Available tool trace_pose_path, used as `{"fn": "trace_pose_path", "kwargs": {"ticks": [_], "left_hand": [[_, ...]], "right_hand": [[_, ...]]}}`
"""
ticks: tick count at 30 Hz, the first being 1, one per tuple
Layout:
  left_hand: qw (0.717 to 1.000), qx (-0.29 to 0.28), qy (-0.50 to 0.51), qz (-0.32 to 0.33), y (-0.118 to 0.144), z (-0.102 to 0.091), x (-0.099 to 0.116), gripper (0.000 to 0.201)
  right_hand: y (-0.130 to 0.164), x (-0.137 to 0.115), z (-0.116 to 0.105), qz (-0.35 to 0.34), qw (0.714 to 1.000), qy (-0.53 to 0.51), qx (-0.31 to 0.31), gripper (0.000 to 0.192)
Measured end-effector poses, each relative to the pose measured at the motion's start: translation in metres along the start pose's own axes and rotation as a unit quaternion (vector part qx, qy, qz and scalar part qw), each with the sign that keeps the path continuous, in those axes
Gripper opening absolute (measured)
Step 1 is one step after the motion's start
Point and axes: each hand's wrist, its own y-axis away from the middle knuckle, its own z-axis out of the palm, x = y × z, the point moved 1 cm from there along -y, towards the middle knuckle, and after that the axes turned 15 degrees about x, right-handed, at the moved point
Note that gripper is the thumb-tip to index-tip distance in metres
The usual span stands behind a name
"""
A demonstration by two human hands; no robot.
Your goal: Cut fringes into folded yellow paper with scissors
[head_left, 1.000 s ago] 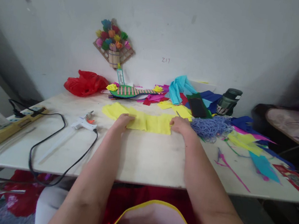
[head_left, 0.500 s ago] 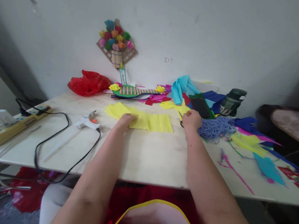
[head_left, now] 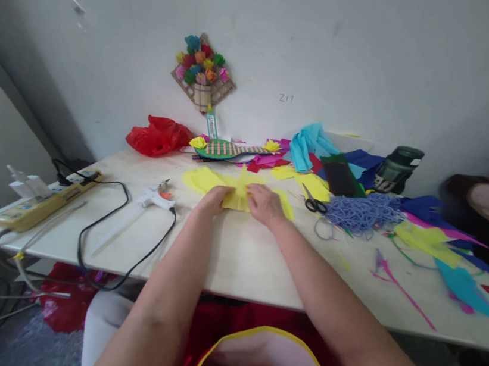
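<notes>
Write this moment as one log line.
left hand: touching yellow paper | right hand: touching yellow paper | scissors: on table, beside purple strands | glue gun: left of both hands

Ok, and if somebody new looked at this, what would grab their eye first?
Probably the multicoloured artificial flowers mounted on the wall, left of the handwritten 217. Next might come the crumpled red plastic bag at the back left of the table, and the bright yellow crepe paper near its middle, with the left hand and right hand on it.
</notes>
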Motion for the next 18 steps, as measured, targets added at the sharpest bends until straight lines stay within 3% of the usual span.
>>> {"fn": "trace_pose_path", "kwargs": {"ticks": [2,5,18], "left_hand": [[1.000,0.011,0.005,-0.015,-0.002,0.000,0.000,0.018],[0.999,0.014,0.016,-0.024,-0.006,-0.002,0.000,0.018],[0.997,0.034,0.052,-0.036,-0.002,-0.001,0.002,0.015]], "right_hand": [[0.004,-0.011,0.010,-0.034,0.995,-0.009,-0.091,0.024],[0.009,-0.016,0.016,-0.037,0.989,0.005,-0.145,0.028],[0.009,-0.022,0.011,-0.045,0.988,0.024,-0.147,0.024]]}}
